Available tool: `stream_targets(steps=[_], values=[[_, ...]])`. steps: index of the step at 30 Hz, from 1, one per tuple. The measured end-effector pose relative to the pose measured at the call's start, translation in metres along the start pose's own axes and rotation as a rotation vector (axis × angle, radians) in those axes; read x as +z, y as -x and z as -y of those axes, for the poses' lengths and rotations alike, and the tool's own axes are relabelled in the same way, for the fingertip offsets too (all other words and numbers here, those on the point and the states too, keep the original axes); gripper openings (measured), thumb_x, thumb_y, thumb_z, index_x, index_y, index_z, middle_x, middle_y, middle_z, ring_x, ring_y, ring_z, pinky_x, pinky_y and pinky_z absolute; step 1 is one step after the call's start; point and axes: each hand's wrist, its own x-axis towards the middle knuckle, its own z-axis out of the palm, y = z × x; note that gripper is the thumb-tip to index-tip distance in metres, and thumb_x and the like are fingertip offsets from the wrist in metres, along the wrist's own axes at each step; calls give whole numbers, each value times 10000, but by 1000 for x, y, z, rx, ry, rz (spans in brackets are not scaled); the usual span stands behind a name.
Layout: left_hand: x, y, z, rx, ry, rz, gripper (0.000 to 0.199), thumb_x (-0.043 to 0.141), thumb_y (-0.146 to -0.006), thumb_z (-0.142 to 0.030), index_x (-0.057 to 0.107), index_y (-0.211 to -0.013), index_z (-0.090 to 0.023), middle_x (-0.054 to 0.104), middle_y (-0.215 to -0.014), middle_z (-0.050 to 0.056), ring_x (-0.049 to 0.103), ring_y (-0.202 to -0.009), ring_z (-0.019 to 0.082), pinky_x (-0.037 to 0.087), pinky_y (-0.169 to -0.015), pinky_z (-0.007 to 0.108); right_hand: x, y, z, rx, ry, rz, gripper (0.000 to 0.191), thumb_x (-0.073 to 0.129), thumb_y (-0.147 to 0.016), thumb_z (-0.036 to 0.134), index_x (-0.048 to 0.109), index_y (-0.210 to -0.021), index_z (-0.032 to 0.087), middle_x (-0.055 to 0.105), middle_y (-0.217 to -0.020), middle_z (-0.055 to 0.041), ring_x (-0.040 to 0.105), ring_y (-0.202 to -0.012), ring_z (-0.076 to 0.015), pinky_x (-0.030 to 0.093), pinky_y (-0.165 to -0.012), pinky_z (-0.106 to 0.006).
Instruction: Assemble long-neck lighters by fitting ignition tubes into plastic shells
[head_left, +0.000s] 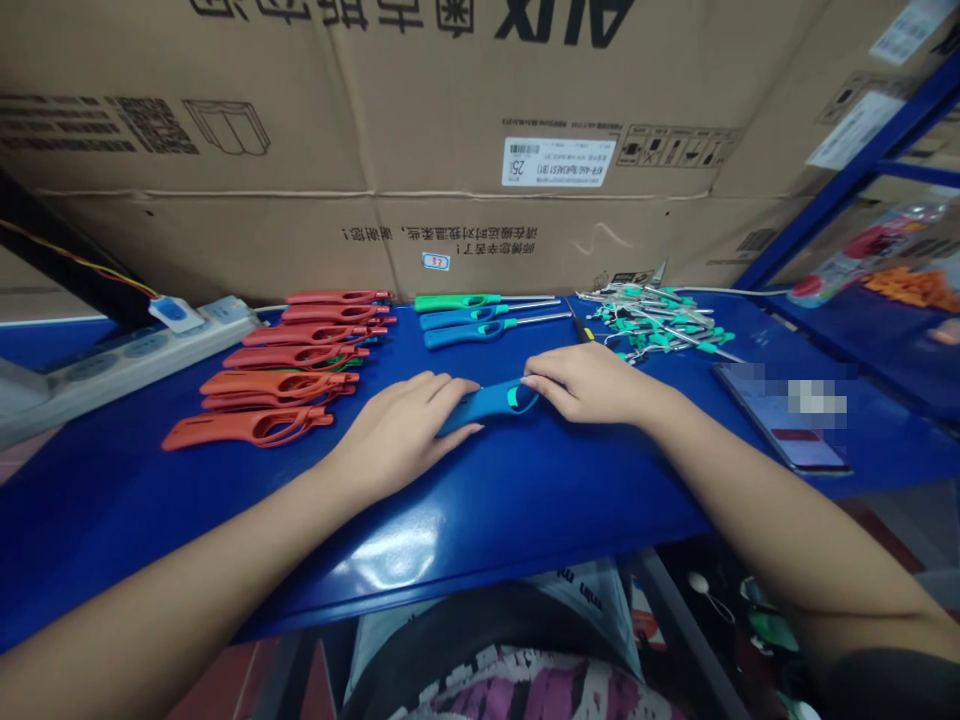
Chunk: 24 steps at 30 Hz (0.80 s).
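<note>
A blue gas lighter handle (489, 402) with a teal trigger lies across the middle, just above the table. Its rear end is in my left hand (401, 430), thumb on the near side and fingers over the far side. My right hand (589, 385) pinches the front end by the trigger loop; the fingers hide the tip. Beyond my hands lie two blue lighters (466, 334) and a green lighter (454, 302), each with a metal tube. Just past my right hand is a pile of metal tubes with teal parts (660, 318).
Red and orange lighter casings (247, 428) lie stacked at the left, near a white power strip (142, 350). A phone (784, 418) rests at the right. A dark thin tool (579, 322) lies beside the pile. Cardboard (420, 130) walls off the back of the blue table (420, 540).
</note>
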Motion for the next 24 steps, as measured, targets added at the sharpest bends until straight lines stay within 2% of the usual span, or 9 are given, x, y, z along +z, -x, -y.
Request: stream_targets(steps=[2,4,7,9,12,16,18,21,24], values=[[1,1,1,16,-1,10,360,515,-1012,-466,627,-1204,-182,726,-1076,78,692,-933,259,534,-810,370,2,-1,0,-18,-52,34,377,368,-1047,378,614,-840,183,706,-840,-66,622,-752,-199,349,-626,-304],[3,2,1,21,-24,2,377,478,-1025,-479,663,-1164,-182,740,-979,73,702,-855,245,531,-767,354,4,-2,-1,-66,-151,26,384,357,-1060,387,652,-926,183,726,-932,-74,655,-842,-206,423,-704,-311],[4,3,2,25,-58,-2,409,442,-1038,-489,705,-1107,-184,732,-837,56,696,-733,220,507,-671,317,9,-2,-2,-161,-281,-50,340,433,-1045,411,662,-1156,186,717,-1156,-89,670,-1051,-220,493,-881,-335],[4,3,2,26,-44,-1,416,427,-1045,-484,711,-1107,-187,735,-828,50,699,-717,209,494,-642,299,13,-2,-1,-238,-312,-112,322,507,-1021,399,654,-1220,193,706,-1216,-89,665,-1114,-216,506,-949,-343],[5,3,1,29,-1,-3,403,429,-1049,-475,703,-1146,-196,758,-894,45,722,-776,206,497,-657,288,19,-3,4,-335,-314,-220,253,541,-1010,313,683,-1184,197,733,-1174,-80,679,-1101,-204,526,-966,-346],[4,4,1,33,12,-11,384,447,-1046,-466,696,-1171,-202,772,-946,38,733,-808,206,501,-669,282,19,-2,11,-357,-290,-314,211,548,-997,248,718,-1102,179,769,-1068,-73,713,-990,-199,556,-893,-335],[4,3,1,48,-30,-20,391,448,-1044,-467,700,-1161,-192,765,-913,44,726,-783,210,501,-656,287,15,-2,10,-342,-280,-279,217,552,-998,258,721,-1114,185,769,-1098,-67,710,-1020,-199,549,-916,-334],[5,2,2,69,-116,-34,400,449,-1041,-463,709,-1135,-174,741,-849,57,712,-760,225,503,-639,300,11,-1,2,-278,-220,-156,261,566,-997,296,701,-1198,201,748,-1186,-67,685,-1099,-215,524,-960,-352],[4,1,3,49,-132,-14,396,450,-1039,-468,695,-1165,-184,737,-880,63,714,-793,237,524,-655,311,11,-1,-9,-211,-140,-94,254,553,-988,260,703,-1181,192,758,-1136,-75,704,-1014,-223,528,-863,-340]])
